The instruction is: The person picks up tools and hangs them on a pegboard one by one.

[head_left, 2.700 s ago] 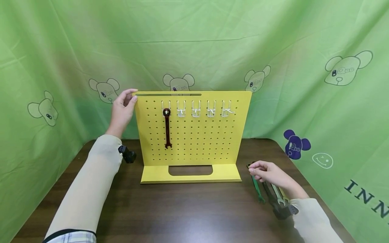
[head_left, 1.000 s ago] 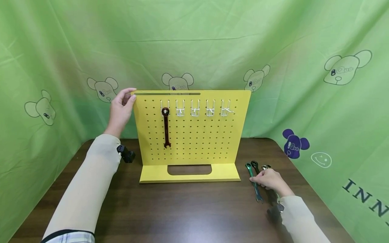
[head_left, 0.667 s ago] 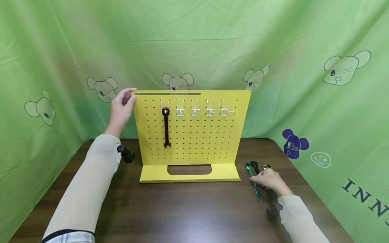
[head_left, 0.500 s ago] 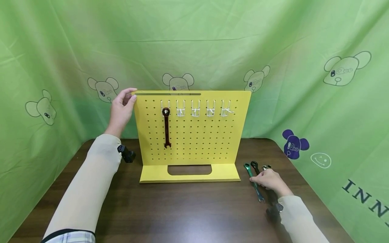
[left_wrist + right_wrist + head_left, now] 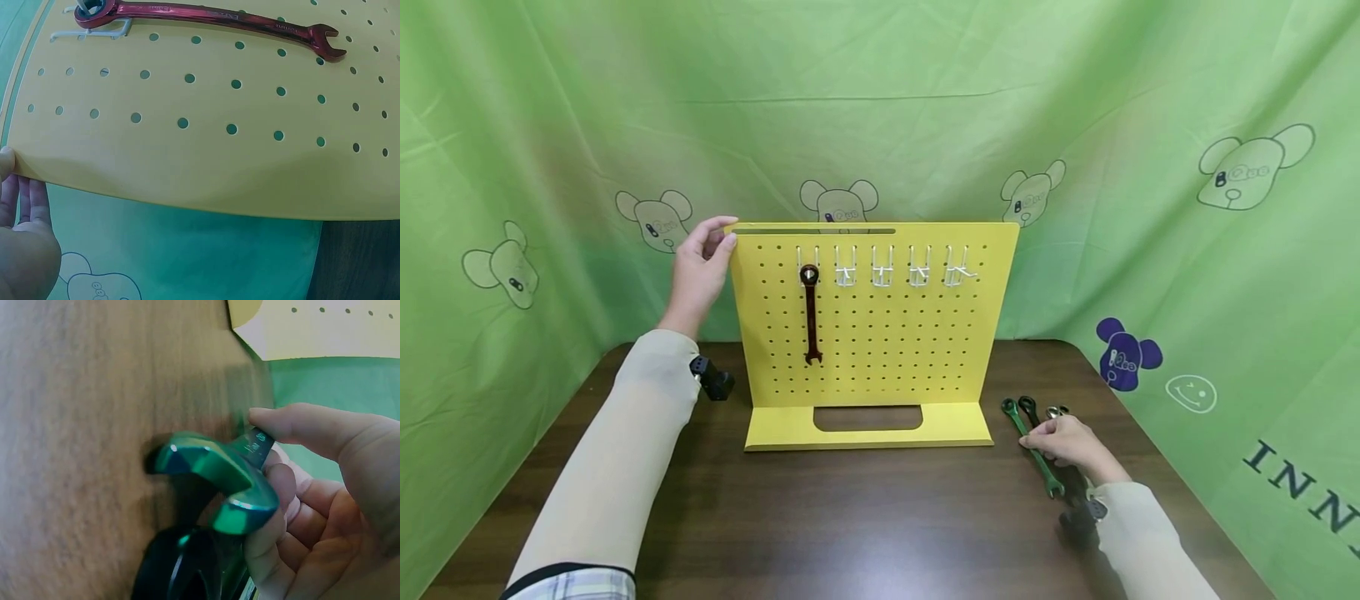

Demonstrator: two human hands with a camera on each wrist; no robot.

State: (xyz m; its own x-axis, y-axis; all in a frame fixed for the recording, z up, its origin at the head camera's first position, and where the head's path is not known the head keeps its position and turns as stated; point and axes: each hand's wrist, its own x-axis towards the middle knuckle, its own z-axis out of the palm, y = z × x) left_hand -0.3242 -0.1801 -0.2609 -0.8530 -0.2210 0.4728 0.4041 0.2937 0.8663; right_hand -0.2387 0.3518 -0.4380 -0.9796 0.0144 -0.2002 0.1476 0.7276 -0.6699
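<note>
My left hand [image 5: 695, 271] pinches the upper left corner of a yellow pegboard [image 5: 880, 427], thumb in front and fingers behind, as the left wrist view also shows. From the board's leftmost hook hangs a dark red combination wrench [image 5: 812, 325], open end down. Right of the board, my right hand [image 5: 1071, 442] pinches a green combination wrench [image 5: 1049, 477] around its middle, its ring end pointing away. The right wrist view shows the green open end [image 5: 212, 462] close over a black wrench [image 5: 175, 569]. Beside these, two more ring ends [image 5: 1057, 411] show, their shafts hidden by the hand.
Several white wire hooks [image 5: 882, 275] line the board's upper part, right of the red wrench. The brown wooden table [image 5: 850, 517] reaches forward from the board's foot. Green printed curtains [image 5: 880, 100] enclose the back and sides.
My right hand has come down onto the green wrench and pinches it. The wrench has turned slightly, ring end leftward and open end rightward. The left hand keeps its place at the board's corner.
</note>
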